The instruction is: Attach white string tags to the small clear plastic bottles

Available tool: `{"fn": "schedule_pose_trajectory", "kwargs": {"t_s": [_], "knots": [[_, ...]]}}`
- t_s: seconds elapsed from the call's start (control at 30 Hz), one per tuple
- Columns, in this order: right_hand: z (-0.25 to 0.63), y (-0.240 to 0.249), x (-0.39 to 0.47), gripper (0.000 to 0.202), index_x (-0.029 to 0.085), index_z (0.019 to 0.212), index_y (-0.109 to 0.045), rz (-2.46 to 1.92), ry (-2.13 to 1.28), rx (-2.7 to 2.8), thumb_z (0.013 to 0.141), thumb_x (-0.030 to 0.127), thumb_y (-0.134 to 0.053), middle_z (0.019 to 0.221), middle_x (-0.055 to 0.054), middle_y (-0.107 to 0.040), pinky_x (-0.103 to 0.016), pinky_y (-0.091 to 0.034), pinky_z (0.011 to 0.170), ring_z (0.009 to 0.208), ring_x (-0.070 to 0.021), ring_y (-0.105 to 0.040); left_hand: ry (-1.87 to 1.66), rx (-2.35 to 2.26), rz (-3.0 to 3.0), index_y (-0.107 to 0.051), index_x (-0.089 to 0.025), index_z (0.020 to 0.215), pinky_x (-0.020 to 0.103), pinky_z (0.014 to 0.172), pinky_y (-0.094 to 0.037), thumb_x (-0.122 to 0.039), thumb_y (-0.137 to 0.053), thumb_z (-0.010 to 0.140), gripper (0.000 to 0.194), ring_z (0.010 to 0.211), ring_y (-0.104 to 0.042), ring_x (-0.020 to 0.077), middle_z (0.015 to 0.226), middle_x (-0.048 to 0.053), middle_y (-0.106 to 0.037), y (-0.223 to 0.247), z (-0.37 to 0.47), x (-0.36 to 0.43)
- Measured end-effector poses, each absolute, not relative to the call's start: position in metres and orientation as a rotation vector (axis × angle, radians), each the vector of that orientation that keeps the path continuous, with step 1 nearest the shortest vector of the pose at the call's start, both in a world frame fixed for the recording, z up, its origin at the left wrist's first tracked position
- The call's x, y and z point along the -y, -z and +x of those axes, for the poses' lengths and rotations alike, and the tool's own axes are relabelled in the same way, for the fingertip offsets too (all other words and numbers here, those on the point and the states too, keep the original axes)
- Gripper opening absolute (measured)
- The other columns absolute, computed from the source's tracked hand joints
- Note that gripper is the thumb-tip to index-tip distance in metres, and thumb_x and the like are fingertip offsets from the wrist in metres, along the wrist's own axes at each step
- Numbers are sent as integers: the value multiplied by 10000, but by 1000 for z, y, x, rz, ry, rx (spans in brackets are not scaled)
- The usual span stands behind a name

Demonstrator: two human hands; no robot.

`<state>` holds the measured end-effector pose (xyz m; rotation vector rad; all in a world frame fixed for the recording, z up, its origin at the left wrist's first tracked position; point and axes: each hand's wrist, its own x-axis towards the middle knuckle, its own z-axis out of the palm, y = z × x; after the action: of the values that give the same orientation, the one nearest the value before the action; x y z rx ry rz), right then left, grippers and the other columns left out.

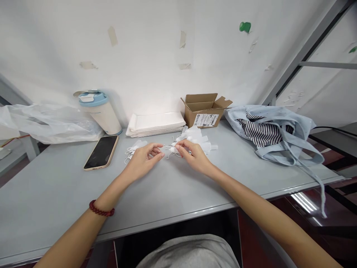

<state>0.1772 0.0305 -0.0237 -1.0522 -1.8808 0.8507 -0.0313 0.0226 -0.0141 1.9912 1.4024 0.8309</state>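
Over the middle of the desk, my right hand [192,154] is closed in a pinch, thumb against fingertips, on a thin white string. Facing it, my left hand [145,158] has curled fingers, with a gap between thumb and index finger and nothing plainly held. Its fingertips are close to the string's end. A pile of translucent white tags [196,136] with strings lies under and behind my right hand, partly hidden by it. Beside my left hand is a smaller group of similar white stringed pieces [136,145], partly covered.
Behind the hands are a stack of white trays or envelopes [156,123] and an open cardboard box [205,111]. A phone [102,152], a tumbler [102,115] and a plastic bag [55,124] stand left. A blue cloth bag [279,134] hangs its strap over the right desk edge.
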Motion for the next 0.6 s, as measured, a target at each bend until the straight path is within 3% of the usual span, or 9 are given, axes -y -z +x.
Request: {"fn": "schedule_pose_trajectory", "kwargs": {"t_s": [0.13,0.37,0.6], "knots": [[177,25,-31,267,155,878,-589,-1049,-830,1865,924,375,-444,662,13,-537,-227,-342,570,611,-108,-467,-813,-1392,2014,-667,-175,1001,297,681,-483,-411,-542,838,312,773,-637,194,934,63,-707,14,-30,-23],[178,23,-32,287,149,814,-584,-1067,-956,1741,900,399,-472,672,10,-522,-232,-341,570,617,-103,-458,-862,-1297,2395,-656,-172,771,255,588,-406,-322,-466,906,277,612,-557,141,684,12,-660,20,-29,-23],[178,17,-31,333,162,669,-526,-1031,-1102,1693,869,428,-509,579,45,-426,-238,-287,521,524,-78,-362,-951,-1151,2568,-663,-160,760,235,564,-392,-272,-478,926,272,604,-576,131,696,22,-672,26,-26,-22]]}}
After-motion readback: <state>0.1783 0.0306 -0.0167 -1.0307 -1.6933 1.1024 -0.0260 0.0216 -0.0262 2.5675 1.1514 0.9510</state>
